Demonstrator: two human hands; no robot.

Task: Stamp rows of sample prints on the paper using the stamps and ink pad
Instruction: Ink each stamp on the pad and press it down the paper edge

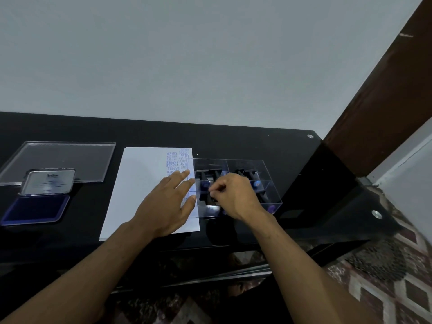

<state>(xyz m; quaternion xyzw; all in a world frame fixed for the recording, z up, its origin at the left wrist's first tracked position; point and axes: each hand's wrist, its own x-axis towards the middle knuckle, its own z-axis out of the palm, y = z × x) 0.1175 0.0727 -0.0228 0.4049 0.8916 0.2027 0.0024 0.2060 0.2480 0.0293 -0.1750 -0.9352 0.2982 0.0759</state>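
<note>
A white sheet of paper point(140, 188) lies on the black table, with rows of blue prints such as AIR MAIL and FRAGILE along its right edge. My left hand point(167, 204) rests flat on the paper's right side, fingers straight and touching the clear stamp box point(268, 176). The box holds several black stamps with blue tops in its compartments. My right hand point(233, 195) reaches into the box with fingers curled, pinching something dark that I cannot make out. The open ink pad point(35, 210), blue pad showing and lid tilted up, sits at the far left.
A clear plastic lid point(70, 157) lies flat behind the ink pad. The black table point(233, 139) ends at a wall behind and at a brown wooden post point(385, 101) on the right. Patterned floor shows below right.
</note>
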